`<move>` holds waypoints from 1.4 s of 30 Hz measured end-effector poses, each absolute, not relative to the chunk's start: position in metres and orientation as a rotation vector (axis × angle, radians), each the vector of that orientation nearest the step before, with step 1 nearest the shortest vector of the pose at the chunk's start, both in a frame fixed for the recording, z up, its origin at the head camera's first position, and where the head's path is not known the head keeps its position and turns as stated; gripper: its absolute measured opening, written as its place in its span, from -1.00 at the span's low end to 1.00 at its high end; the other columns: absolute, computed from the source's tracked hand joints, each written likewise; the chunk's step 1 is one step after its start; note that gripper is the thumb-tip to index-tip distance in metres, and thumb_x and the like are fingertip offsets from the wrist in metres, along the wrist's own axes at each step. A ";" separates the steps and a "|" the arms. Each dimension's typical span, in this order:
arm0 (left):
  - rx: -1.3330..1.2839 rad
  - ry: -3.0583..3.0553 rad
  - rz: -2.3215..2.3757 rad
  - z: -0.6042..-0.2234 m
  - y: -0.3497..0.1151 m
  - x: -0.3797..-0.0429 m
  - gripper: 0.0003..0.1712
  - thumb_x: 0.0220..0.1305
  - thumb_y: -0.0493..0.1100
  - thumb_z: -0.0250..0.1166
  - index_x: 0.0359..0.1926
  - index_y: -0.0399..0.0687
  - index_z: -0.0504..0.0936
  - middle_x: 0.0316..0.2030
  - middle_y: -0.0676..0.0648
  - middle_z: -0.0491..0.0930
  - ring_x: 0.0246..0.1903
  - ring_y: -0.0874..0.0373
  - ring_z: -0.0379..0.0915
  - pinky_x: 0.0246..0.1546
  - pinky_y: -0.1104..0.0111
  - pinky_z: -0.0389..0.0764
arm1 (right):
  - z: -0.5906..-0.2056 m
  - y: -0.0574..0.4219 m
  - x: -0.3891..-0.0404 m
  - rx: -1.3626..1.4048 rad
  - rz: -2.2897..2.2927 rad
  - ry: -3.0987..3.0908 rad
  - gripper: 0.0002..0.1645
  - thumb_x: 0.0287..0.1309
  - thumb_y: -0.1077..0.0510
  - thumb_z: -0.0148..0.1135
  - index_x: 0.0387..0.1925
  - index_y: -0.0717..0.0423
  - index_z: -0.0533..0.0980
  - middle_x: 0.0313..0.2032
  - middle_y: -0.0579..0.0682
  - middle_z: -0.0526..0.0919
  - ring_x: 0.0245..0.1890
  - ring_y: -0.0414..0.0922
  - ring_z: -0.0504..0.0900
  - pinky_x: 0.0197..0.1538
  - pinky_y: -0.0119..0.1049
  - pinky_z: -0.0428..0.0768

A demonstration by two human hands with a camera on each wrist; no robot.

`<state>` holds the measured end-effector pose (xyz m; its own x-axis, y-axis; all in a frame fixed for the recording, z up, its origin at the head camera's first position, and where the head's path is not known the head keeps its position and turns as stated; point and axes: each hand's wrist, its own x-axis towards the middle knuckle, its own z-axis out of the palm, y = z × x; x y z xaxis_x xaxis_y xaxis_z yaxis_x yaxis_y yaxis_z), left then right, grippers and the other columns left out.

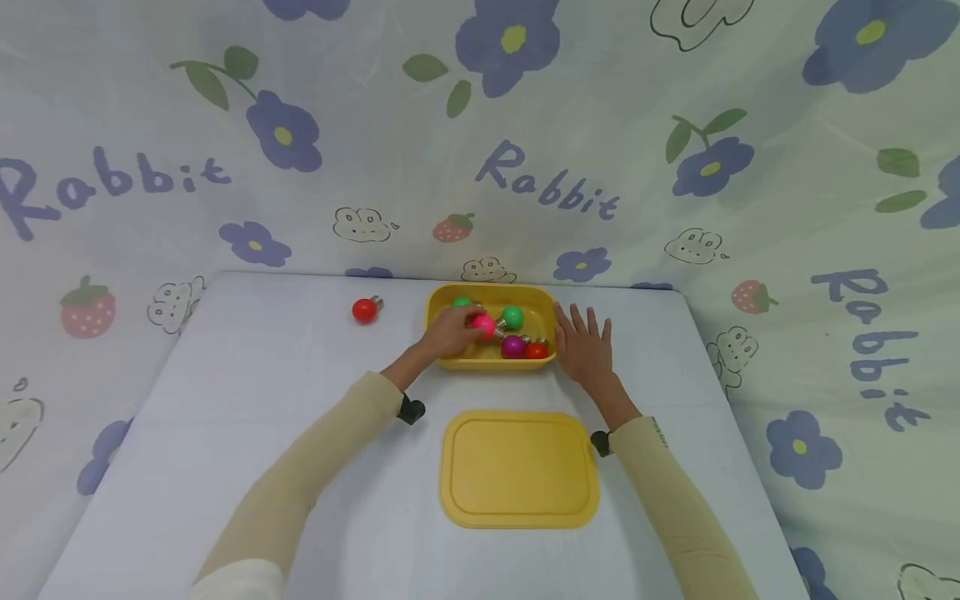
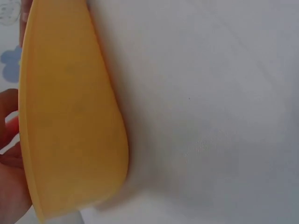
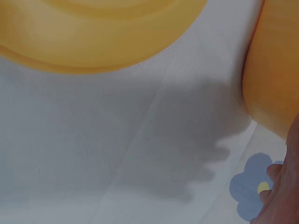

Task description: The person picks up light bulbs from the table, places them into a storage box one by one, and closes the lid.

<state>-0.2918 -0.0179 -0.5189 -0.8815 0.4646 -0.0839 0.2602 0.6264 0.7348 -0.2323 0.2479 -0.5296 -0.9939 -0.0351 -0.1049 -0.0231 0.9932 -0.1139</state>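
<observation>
My left hand [image 1: 448,330] reaches over the left side of a yellow plastic box [image 1: 491,364] and pinches a pink light bulb [image 1: 483,325] between thumb and fingers. In the left wrist view, part of the left hand [image 2: 14,182] shows behind the box wall [image 2: 70,107]. Inside the box lie a green bulb [image 1: 512,317], a purple bulb [image 1: 513,347] and a red bulb [image 1: 536,351]; another green bulb [image 1: 461,303] is partly hidden by the left hand. With fingers straight, my right hand [image 1: 586,348] rests against the box's right end.
A loose red bulb [image 1: 365,311] lies on the white table [image 1: 300,375], left of the box. The flat yellow lid [image 1: 519,471] lies in front of the box, between the forearms. A patterned cloth [image 1: 390,150] rises behind the table.
</observation>
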 end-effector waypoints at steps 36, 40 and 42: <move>0.571 2.548 1.275 -0.505 -0.035 -0.299 -0.45 0.43 -0.14 0.25 0.35 -0.25 0.42 0.26 -0.22 0.48 0.24 -0.09 0.41 0.26 0.14 0.43 | -0.531 0.248 -0.233 -0.047 -0.180 3.020 -0.33 0.58 -0.11 -0.47 0.60 -0.17 -0.17 0.55 0.12 -0.07 0.52 0.23 -0.25 0.42 0.26 -0.42; 0.559 2.640 1.324 -0.495 -0.060 -0.301 -0.46 0.41 -0.17 0.27 0.34 -0.22 0.44 0.24 -0.22 0.50 0.24 -0.09 0.41 0.28 0.14 0.41 | -0.530 0.249 -0.233 -0.036 -0.173 3.004 -0.33 0.58 -0.13 -0.51 0.60 -0.19 -0.21 0.56 0.10 -0.10 0.53 0.21 -0.27 0.42 0.24 -0.45; 0.559 2.676 1.334 -0.492 -0.075 -0.302 -0.45 0.41 -0.18 0.27 0.35 -0.23 0.43 0.25 -0.23 0.50 0.25 -0.09 0.40 0.29 0.14 0.39 | -0.530 0.249 -0.234 -0.038 -0.171 3.001 -0.33 0.58 -0.13 -0.52 0.60 -0.19 -0.22 0.56 0.11 -0.11 0.53 0.21 -0.28 0.42 0.24 -0.45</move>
